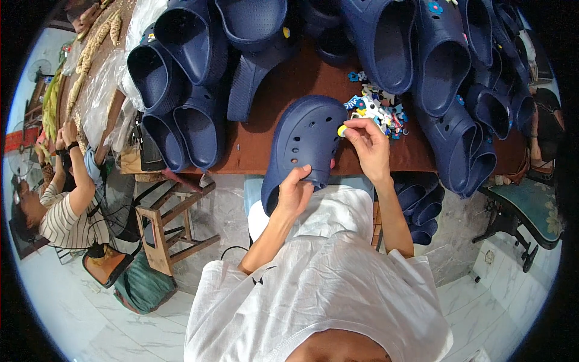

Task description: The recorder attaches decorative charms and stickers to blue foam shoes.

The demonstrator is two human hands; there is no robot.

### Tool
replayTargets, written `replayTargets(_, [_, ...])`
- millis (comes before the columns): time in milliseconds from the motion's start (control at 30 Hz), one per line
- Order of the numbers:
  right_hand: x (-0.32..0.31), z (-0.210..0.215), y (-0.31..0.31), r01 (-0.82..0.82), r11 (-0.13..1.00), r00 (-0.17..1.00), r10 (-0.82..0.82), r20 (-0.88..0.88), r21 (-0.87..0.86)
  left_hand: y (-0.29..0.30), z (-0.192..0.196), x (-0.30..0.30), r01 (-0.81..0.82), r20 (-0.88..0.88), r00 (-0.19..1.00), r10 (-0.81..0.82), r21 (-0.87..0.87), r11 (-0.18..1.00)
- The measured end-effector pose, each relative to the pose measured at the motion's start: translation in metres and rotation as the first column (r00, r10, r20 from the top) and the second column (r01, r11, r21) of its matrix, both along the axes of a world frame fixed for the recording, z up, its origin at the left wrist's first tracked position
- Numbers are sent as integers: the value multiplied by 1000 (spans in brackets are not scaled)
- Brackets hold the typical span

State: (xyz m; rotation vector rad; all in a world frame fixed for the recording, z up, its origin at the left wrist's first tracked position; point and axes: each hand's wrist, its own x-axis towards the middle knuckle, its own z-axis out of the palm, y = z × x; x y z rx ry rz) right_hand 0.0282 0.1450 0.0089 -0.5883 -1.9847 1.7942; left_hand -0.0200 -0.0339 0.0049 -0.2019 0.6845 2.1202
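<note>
A navy foam clog (288, 134) with round holes in its upper rests at the front edge of the brown-covered table, toe pointing away from me. My left hand (294, 192) grips it by the opening, thumb on top. Between the thumb and fingers of my right hand (369, 145) is a small yellow and white shoe charm (342, 130), held against the right side of the clog's upper. A pink charm (332, 163) sits in that same side, lower down. Just beyond my right hand lies a pile of mixed shoe charms (383, 114) in white, blue and black.
Navy clogs (193, 133) are stacked at the left, and more clogs (443, 78) at the right, some with charms. Other clogs (422, 205) lie below the table edge. A wooden stool (160, 232) stands at left, near a person (66, 205) working with raised hands. A chair (531, 211) is at right.
</note>
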Motion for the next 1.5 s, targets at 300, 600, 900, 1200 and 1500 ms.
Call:
replayTargets(300, [6,4,4,-76,997,990,75,-118,-7,-4,1,9,-14,-143,990,-2,-109,994])
replayTargets(600, [9,2,7,-95,995,983,95,-158,2,-6,0,11,-22,-223,975,-3,-108,994])
replayTargets(900, [13,0,9,-128,982,981,105,-163,-138,-14,-12,15,-47,-196,981,6,-204,978])
replayTargets(1200, [18,-7,15,-207,909,970,141,-199,-363,-16,-4,16,-55,-266,964,22,-116,992])
replayTargets(1500, [18,4,14,-216,891,976,198,-87,-399,-19,-8,18,-69,-301,954,-2,-224,972])
